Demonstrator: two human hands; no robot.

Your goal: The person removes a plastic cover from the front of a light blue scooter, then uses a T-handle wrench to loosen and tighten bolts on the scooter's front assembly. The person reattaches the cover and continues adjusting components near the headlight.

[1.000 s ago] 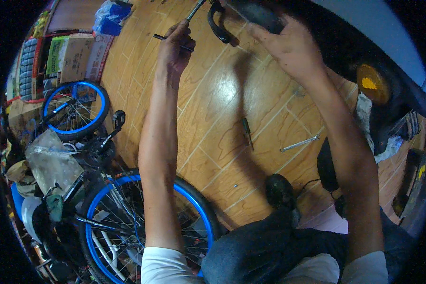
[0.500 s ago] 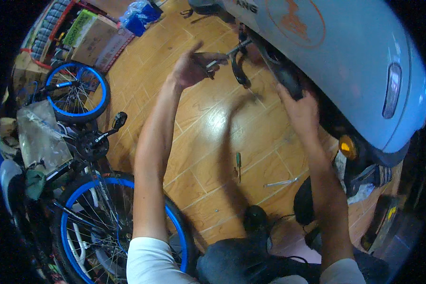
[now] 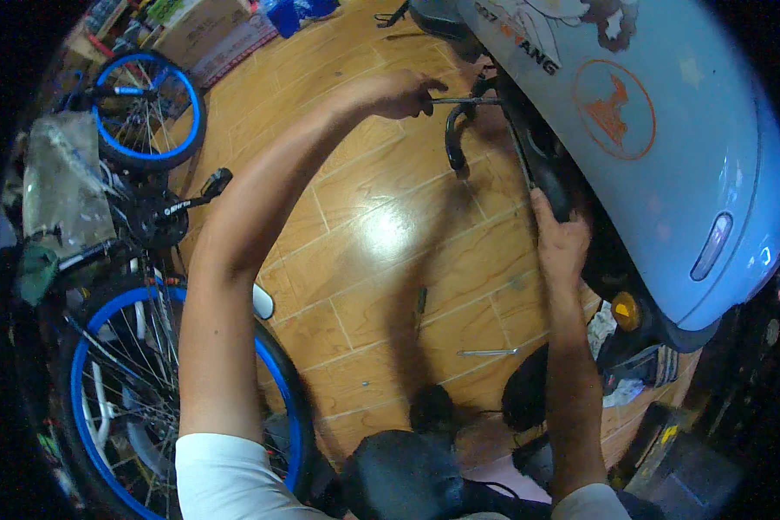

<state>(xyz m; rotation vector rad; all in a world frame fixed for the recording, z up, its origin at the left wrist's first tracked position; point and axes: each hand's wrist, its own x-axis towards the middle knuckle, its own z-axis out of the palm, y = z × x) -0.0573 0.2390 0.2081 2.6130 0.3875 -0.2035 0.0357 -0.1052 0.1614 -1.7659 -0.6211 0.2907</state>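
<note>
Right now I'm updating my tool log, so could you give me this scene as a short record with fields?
Left hand: holds a thin metal tool by one end
Right hand: grips a black part beside the body
Body finish: light blue, with a round orange emblem
On floor: wrench and screwdriver, lying apart
Far left: two blue-rimmed wheels

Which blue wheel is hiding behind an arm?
The lower wheel: the left arm crosses in front of it. No arm covers the upper wheel.
</note>
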